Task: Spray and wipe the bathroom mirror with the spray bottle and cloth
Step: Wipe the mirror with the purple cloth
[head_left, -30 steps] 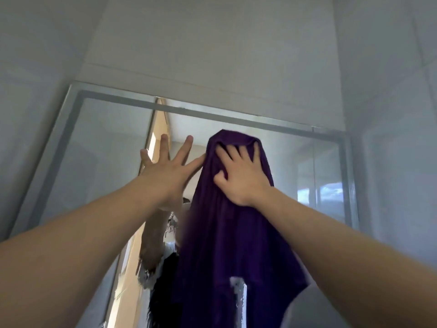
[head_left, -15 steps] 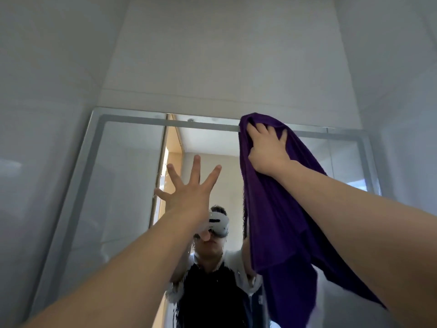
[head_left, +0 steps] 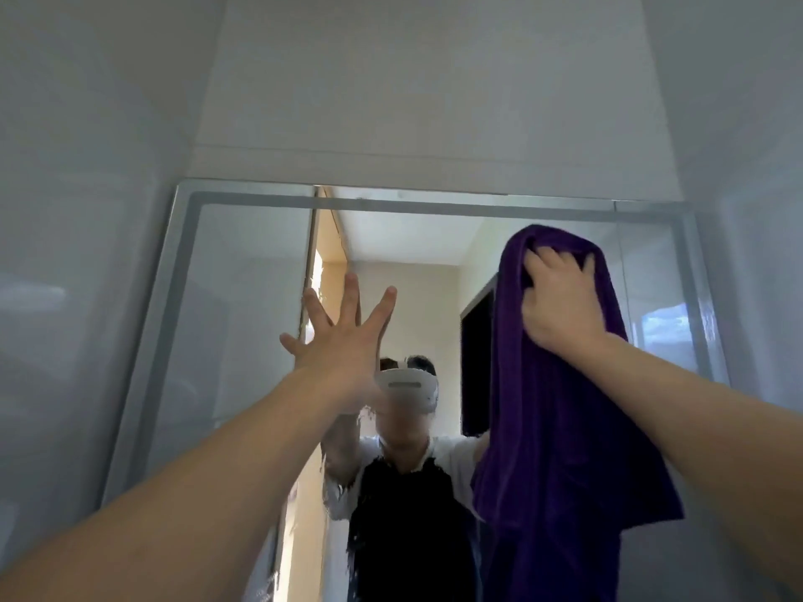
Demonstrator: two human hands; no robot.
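right hand (head_left: 560, 304) has slid the soft purple cloth (head_left: 560, 427) rightward, lower on the mirror (head_left: 243, 297), pressing it flat. left hand (head_left: 343, 341) stays splayed, empty.

Home bathroom: framed wall mirror (head_left: 243, 297), glossy walls (head_left: 87, 210).

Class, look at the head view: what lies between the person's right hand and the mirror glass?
The purple cloth. In the head view the right hand presses it flat against the mirror, the rest hanging below. Nothing else lies between them.

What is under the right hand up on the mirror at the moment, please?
The purple cloth lies under the right hand, pressed to the mirror. The glass behind it is covered.
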